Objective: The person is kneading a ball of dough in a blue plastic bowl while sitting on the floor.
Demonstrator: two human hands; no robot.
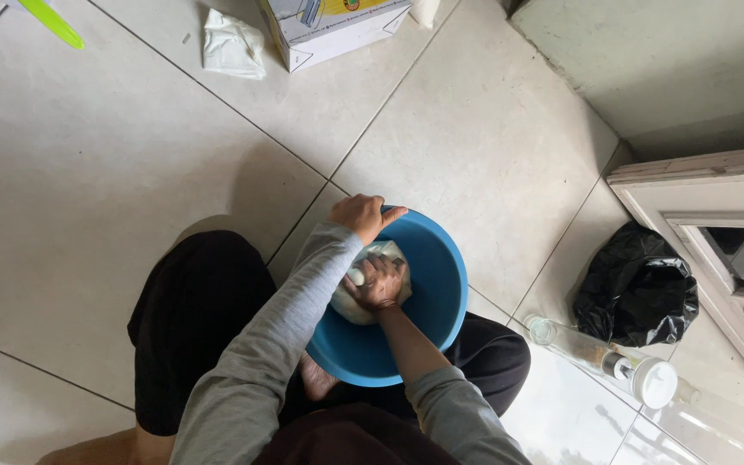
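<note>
Left hand (pixel 365 216): curled over the far rim of the round blue plastic basin (pixel 437 284), fingers gripping the edge, thumb pointing right.
Right hand (pixel 379 283): fingers spread and pressed down on the pale, soft white lump (pixel 350 303) inside the basin; sleeve pushed up the forearm.
Basin: on the cream tiled floor (pixel 114 172), between the person's knees in black trousers; the white lump lies against its left inner wall.
Cardboard box (pixel 329 34): top edge of the view, white sides with a yellow printed panel; its corner points toward the basin, well apart from it.
Black plastic bag (pixel 637 288): crumpled, on the floor right of the basin, beside a pale door frame (pixel 699 185).
Clear bottle (pixel 600 355): lying on its side just below the bag, white cap toward the lower right; contents cannot be told.
Crumpled white cloth (pixel 232 45): just left of the box.
Lime-green strip (pixel 52 21): top left corner.
</note>
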